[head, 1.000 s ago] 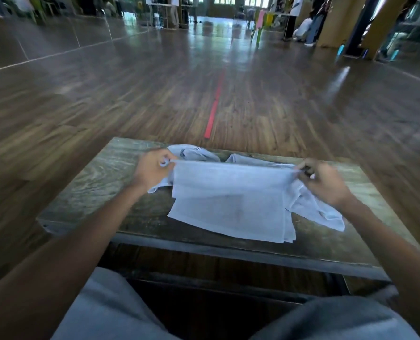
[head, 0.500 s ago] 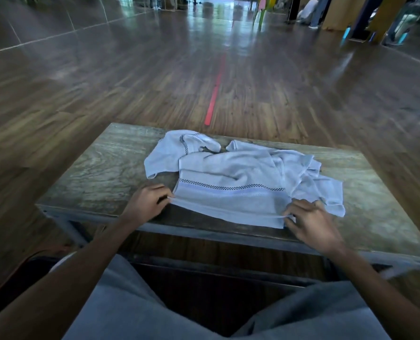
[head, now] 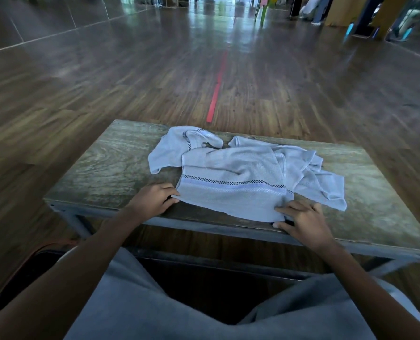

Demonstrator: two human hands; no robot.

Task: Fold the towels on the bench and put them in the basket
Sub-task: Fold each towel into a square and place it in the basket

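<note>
Hands are coming down from a second ago: the cloth they were holding up in the air is now lying spread on the bench (head: 106,163).

Nearest to me, grey trousers (head: 130,303) are filling the bottom of the view, knees under the bench edge.

Left hand (head: 152,200) is sitting at the near-left corner of the front towel (head: 231,195), fingers curled together and pinching that corner. Right hand (head: 302,222) is at the near-right corner, fingers spread apart, index over the cloth and thumb under the edge, so the corner is being pinched between them.

Front towel is lying mostly flat, checked stripe facing up, its near edge running close to the bench's near edge. Its far part is overlapping the far-left towel (head: 169,148) and the right-side towel (head: 326,185), both crumpled.

Risks as I'm judging them:
- Lifting the near corners for a fold could be dragging the overlapped towels along, since they're touching underneath.
- The right corner is sitting near the bench lip, so a loose pinch could be letting it slide off towards my lap.
- The far edge is rumpled, so a fold made now would likely be coming out skewed.

Basket is not showing anywhere, so I can't tell where the drop-off is.

Beyond the bench, a red tape line (head: 216,92) is running away across the wooden floor (head: 81,94).
</note>
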